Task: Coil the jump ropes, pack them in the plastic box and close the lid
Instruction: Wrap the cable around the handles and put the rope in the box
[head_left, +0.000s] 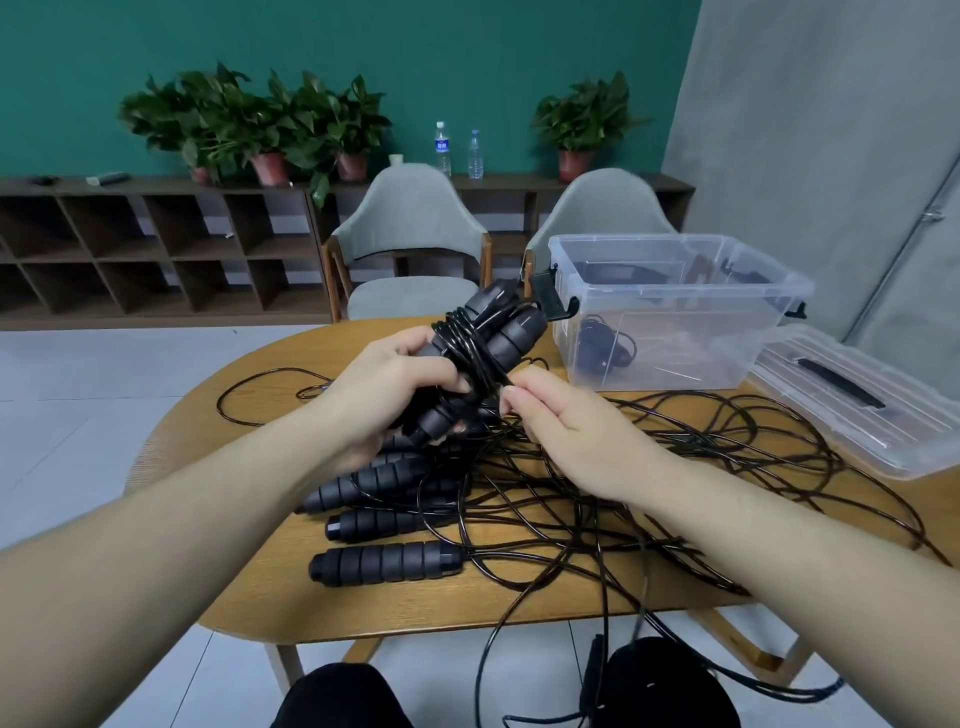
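Note:
My left hand (395, 384) grips a pair of black jump-rope handles (498, 327) held together, tilted up and to the right, with black cord wound round them. My right hand (566, 415) pinches that cord just right of the handles. Below my hands a tangle of black cords (623, 478) spreads over the wooden table (249, 457), with several more ribbed black handles (384, 561) lying at its left. The clear plastic box (675, 312) stands open at the back right with one coiled rope (602, 348) inside. Its clear lid (857, 405) lies to the right.
Two grey chairs (410, 234) stand behind the table. A low dark shelf (156, 244) along the green wall carries potted plants and two water bottles. Some cords hang over the table's near edge, down past my knees (670, 686).

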